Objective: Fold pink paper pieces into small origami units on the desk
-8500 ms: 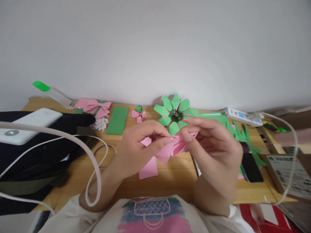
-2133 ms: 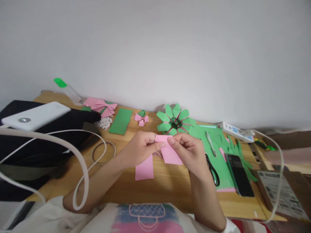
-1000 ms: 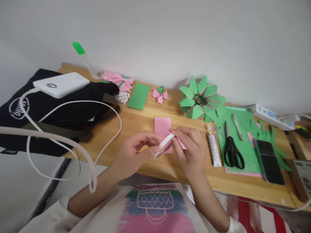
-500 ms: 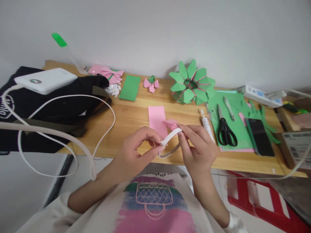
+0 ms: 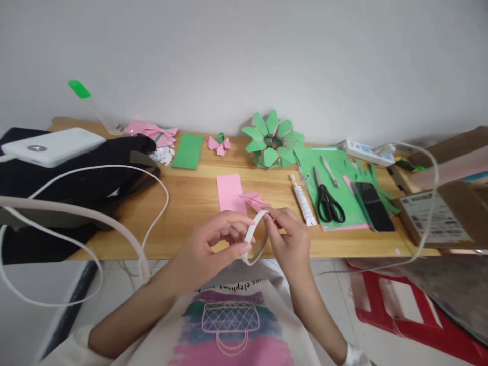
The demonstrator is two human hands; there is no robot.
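Both my hands hold a thin white ring of tape (image 5: pixel 256 239) in front of my chest, at the near edge of the wooden table (image 5: pixel 190 193). My left hand (image 5: pixel 213 246) pinches the ring's lower left side. My right hand (image 5: pixel 287 241) pinches its upper right end with the fingertips. Just beyond the hands lie a flat pink paper rectangle (image 5: pixel 230 193) and a folded pink paper piece (image 5: pixel 254 200).
A green paper flower ring (image 5: pixel 272 140) sits at the back, with a green sheet (image 5: pixel 187 151), pink bows (image 5: pixel 152 133) and a small bow (image 5: pixel 218 144). A glue tube (image 5: pixel 303 207), scissors (image 5: pixel 328 203) and phone (image 5: pixel 371 206) lie right. Black bag (image 5: pixel 68 178), power bank (image 5: pixel 53 146) and white cable (image 5: pixel 114 223) lie left.
Earlier my hands folded pink paper. They have put it down on the table and taken up the white tape ring, now drawn closer to my chest.
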